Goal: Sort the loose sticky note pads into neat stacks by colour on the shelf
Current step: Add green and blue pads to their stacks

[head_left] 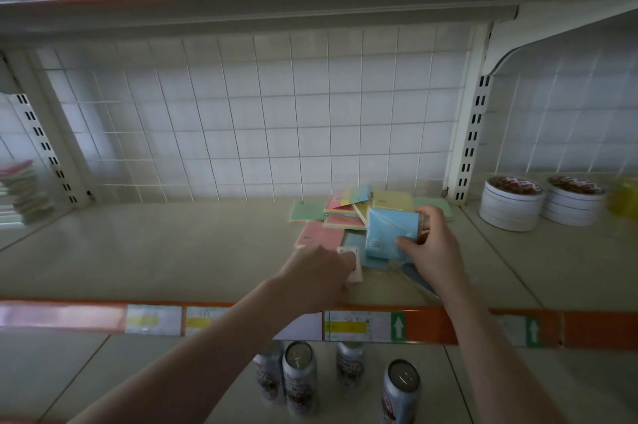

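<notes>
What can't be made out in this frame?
- Left hand, head view: motion-blurred; it grips a pale pad whose colour is unclear.
- Blue pads in the right hand: count unreadable, label print too small.
- Loose pile: lower pads hidden by upper ones and the blue pads.
- Stack at far left: cut by the frame edge, blurred.
- Price labels: text too small.

Two bare forearms, with no sleeve showing on either one up to the frame's lower edge. The left hand (319, 280) and the right hand (433, 249) are both uncovered (no gloves). No watch, bracelet or band shows at either wrist, just behind the hands. No rings can be made out on the fingers, which are slightly blurred.
</notes>
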The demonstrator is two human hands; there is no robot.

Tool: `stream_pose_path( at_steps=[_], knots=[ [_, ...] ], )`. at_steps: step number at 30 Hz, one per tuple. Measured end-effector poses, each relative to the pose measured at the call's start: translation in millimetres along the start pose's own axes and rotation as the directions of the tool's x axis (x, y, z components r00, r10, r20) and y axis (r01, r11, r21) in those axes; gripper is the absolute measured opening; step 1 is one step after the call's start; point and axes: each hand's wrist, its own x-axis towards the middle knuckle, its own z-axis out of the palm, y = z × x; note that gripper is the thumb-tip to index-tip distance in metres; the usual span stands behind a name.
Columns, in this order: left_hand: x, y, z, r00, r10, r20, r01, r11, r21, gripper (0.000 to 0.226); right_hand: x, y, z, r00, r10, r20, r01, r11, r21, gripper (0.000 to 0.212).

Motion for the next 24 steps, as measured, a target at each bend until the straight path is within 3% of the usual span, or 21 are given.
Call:
stream_pose_path(
  at_steps=[4,7,10,12,15,18,20,24],
  knots=[
    [-8.2,0.4,4.1,0.979,-0.19,-0.066,0.17,0.957,-0.235,0.026,-2.3,-2.4,-2.9,1.0,0.004,-0.008,-0.004,1.0,0.004,0.053],
    [-14.9,-7.0,5.6,0.955,-0.27,-0.125,0.211,0.909,-0.36,0.027,-3.0,-3.6,-3.6,1.0,-0.005,-0.023,0.005,1.0,-0.011,0.056],
    [-22.9,-17.5,3.6,0.906,-0.403,-0.127,0.272,0.786,-0.555,0.025,-3.0,-4.0,-3.1,1.0,-0.021,-0.009,0.021,1.0,-0.009,0.052],
    [-28.4,-26.9,0.6,0.847,-0.526,-0.076,0.309,0.605,-0.734,0.024,-2.3,-3.4,-2.5,0.999,-0.04,0.015,0.04,0.999,0.005,0.04],
    [-39.5,-40.4,-7.5,0.758,-0.646,0.094,0.254,0.159,-0.954,0.017,-2.3,-5.2,-1.3,0.998,-0.035,0.05,0.031,0.996,0.085,0.023],
    [-52.8,-54.3,-13.9,0.702,-0.67,0.242,0.118,-0.226,-0.967,0.019,-5.4,-14.5,-1.9,0.995,-0.001,0.096,-0.021,0.973,0.229,0.017],
    [-64.3,-65.1,-13.4,0.674,-0.68,0.289,0.057,-0.343,-0.938,0.014,-8.2,-19.7,0.3,0.994,0.02,0.103,-0.05,0.954,0.294,0.014],
    [-86.8,-88.5,-2.8,0.627,-0.694,0.353,0.001,-0.453,-0.892,0.011,-17.8,-34.7,13.3,0.994,0.055,0.091,-0.085,0.924,0.372,0.013]
  ],
)
